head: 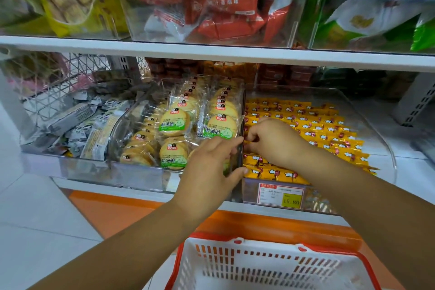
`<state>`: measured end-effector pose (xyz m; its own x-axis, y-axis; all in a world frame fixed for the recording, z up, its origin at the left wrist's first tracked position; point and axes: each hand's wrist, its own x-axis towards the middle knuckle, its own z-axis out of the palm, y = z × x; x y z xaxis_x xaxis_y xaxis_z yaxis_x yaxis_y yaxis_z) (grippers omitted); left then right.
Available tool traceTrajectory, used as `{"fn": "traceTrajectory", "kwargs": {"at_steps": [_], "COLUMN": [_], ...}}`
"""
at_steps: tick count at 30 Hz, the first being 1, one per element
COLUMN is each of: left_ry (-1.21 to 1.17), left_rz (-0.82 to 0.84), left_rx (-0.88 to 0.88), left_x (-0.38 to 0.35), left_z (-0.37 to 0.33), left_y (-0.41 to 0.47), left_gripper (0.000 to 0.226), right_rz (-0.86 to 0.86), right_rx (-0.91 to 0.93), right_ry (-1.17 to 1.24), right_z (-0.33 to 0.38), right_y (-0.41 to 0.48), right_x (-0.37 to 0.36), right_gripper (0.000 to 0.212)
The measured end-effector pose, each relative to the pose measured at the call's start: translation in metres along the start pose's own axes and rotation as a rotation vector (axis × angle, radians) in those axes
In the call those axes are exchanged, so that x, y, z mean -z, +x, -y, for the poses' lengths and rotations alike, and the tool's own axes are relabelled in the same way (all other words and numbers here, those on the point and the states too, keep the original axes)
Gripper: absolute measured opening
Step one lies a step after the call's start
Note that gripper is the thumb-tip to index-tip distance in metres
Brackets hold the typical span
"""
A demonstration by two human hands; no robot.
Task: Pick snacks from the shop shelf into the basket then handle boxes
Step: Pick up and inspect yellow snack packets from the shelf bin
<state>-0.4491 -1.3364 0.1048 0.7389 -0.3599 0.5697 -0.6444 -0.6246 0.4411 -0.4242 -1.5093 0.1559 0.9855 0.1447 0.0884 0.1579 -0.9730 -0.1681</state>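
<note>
- Right hand (273,139) curls its fingertips down into the yellow candy packets (317,125), apparently pinching one or two; left hand (211,165) lies spread, fingers fairly straight, against the clear divider (243,103)
- Likely risk: slick wrappers slip from a shallow pinch; neighbouring packets drag along and spill over the bin front
- Basket (259,266) sits below the shelf, nearer the person; a careless drop could miss it
</note>
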Motion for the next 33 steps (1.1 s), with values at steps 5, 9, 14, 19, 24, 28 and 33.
{"fn": "traceTrajectory", "kwargs": {"at_steps": [5,9,14,19,24,28,33], "left_ry": [-0.009,-0.020,-0.151,-0.542,-0.973,-1.109,-1.187], "left_rz": [0.016,0.033,0.105,0.257,0.298,0.299,0.273], "left_rx": [0.000,0.025,0.146,0.290,0.486,0.560,0.564], "left_x": [0.002,0.004,0.015,0.019,0.024,0.020,0.023], "left_z": [-0.001,-0.004,-0.021,-0.045,-0.070,-0.069,-0.066], "left_y": [-0.001,-0.002,-0.001,-0.003,-0.011,-0.013,-0.012], "left_gripper": [0.062,0.062,0.064,0.048,0.032,0.036,0.043], "right_rz": [-0.111,-0.336,-0.459,-0.380,-0.212,-0.133,-0.130], "right_rx": [-0.014,0.042,-0.018,-0.181,-0.304,-0.311,-0.254], "right_ry": [0.320,0.449,0.873,1.266,1.489,1.439,1.571], "right_z": [0.001,-0.002,-0.009,-0.020,-0.029,-0.032,-0.034], "right_y": [-0.016,-0.044,-0.095,-0.133,-0.147,-0.154,-0.156], "right_x": [0.012,0.021,0.035,0.039,0.039,0.031,0.029], "right_gripper": [0.012,0.008,0.010,0.008,0.012,0.032,0.032]}}
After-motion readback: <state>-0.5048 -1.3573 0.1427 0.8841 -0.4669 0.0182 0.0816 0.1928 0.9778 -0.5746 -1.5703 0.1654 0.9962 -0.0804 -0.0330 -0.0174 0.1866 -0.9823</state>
